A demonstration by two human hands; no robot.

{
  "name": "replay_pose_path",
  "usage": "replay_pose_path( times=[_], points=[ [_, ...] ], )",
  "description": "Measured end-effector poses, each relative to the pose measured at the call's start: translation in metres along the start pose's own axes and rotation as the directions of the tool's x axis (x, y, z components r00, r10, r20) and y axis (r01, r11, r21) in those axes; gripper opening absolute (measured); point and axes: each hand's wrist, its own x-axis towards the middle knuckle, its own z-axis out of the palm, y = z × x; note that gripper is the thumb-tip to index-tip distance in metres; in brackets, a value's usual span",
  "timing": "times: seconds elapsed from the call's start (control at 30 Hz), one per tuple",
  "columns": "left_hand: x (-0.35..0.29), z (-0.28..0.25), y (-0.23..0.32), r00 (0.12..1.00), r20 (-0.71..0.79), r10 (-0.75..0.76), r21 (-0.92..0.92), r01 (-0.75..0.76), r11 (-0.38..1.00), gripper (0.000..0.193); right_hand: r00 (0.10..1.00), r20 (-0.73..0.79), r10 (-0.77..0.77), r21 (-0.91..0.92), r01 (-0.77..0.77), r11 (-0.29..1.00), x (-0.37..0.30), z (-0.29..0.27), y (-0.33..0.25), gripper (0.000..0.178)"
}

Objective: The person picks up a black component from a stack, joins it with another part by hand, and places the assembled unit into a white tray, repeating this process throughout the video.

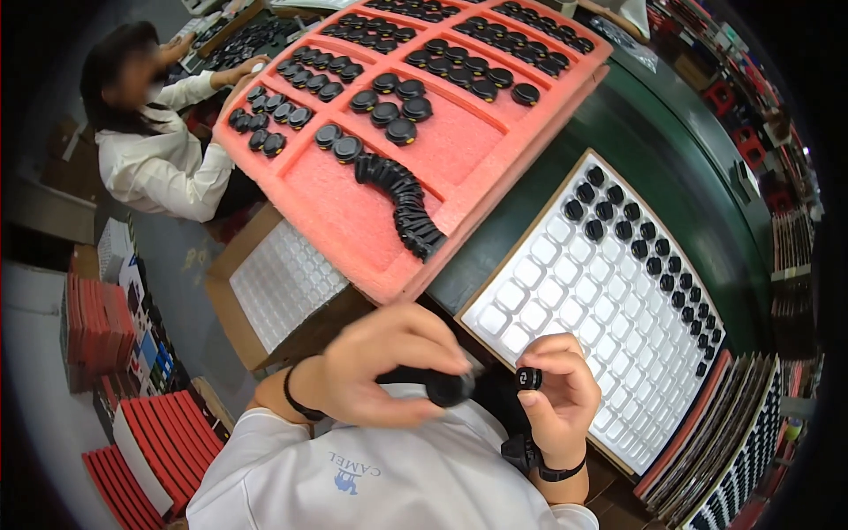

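Note:
My left hand (pixel 389 367), slightly blurred, pinches a round black disc-shaped part (pixel 449 389) between thumb and fingers, in front of my chest. A short gap to its right, my right hand (pixel 561 393) holds a small black cylindrical piece (pixel 528 379) with a white mark on its end. Beyond my hands lies a pink foam tray (pixel 331 199) with compartments of round black parts and a curved row of thin black pieces (pixel 402 201). To the right, a white moulded tray (pixel 539 291) carries small black pieces along its far and right sides.
A cardboard box (pixel 231 291) with clear moulded trays stands left of the foam tray. Stacked dividers (pixel 724 442) stand at the lower right, red foam sheets (pixel 168 442) at the lower left. A person in a white top (pixel 159 163) works at the upper left. The green table (pixel 707 190) extends right.

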Motion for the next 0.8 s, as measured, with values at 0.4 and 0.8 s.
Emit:
replay_pose_path(
  times=[0.4,0.8],
  points=[
    [0.009,0.066,-0.05,0.979,-0.003,-0.204,-0.589,0.163,0.791,0.045,0.994,-0.098,0.042,0.171,-0.025,0.985,-0.019,-0.019,0.017,0.033],
    [0.016,0.075,-0.045,0.98,0.031,-0.196,-0.374,0.193,0.907,0.045,0.981,-0.055,-0.188,-0.189,0.174,0.966,-0.009,-0.018,0.019,0.03]
  ],
)
